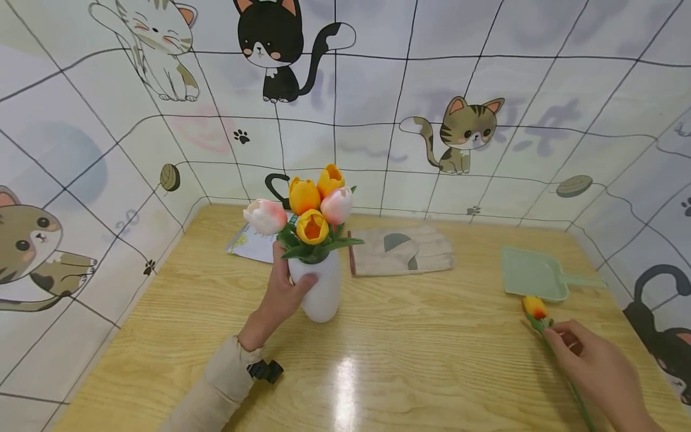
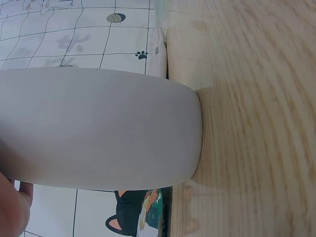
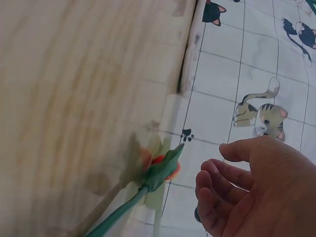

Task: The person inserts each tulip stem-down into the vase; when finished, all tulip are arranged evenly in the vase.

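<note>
My left hand (image 1: 283,289) grips a white vase (image 1: 325,291), fingers behind it and thumb across its front. The vase stands upright on the table, and its base meets the wood in the left wrist view. Yellow-orange tulips (image 1: 304,195) and pink-white tulips (image 1: 266,216) with green leaves fill its mouth. At the right, a single yellow-orange tulip (image 1: 535,308) with a long green stem lies along the table. Beside it is my right hand (image 1: 599,367), fingers loosely bent; in the right wrist view a gap separates the hand from the flower.
Behind the vase lie a folded beige cloth (image 1: 402,251) and a white packet (image 1: 251,245). A pale green dustpan (image 1: 534,273) rests at the back right, close to the loose tulip. A cat-patterned sheet (image 1: 367,150) surrounds the wooden table (image 1: 421,354) at back and sides.
</note>
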A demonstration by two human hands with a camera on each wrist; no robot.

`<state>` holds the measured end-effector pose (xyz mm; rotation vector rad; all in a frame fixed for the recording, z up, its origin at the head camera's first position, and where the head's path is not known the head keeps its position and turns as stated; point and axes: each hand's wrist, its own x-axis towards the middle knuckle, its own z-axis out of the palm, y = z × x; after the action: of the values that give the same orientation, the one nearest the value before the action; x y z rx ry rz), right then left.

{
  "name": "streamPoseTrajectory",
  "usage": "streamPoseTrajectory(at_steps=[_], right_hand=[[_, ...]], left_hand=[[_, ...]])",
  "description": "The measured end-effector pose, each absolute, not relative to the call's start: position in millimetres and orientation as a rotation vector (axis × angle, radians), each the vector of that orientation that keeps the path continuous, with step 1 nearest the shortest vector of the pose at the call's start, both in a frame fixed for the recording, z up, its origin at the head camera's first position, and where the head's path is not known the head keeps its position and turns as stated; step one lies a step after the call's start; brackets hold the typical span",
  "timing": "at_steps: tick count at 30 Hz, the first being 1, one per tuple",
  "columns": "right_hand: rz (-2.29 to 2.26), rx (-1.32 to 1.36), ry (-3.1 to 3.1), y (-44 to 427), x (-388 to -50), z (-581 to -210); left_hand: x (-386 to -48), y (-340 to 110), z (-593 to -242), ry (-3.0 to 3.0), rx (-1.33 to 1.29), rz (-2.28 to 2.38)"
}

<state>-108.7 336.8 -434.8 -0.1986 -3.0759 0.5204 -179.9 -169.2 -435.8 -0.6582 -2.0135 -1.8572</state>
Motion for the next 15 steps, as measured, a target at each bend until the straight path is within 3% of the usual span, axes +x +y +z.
streamPoseTrajectory(at_steps=[15], right_hand=[[0.521,-0.417,-3.414,373.7,-103.5,-448.9]], left_hand=[[-180.0,-168.7,-434.8,-2.015,-0.673,-1.855]])
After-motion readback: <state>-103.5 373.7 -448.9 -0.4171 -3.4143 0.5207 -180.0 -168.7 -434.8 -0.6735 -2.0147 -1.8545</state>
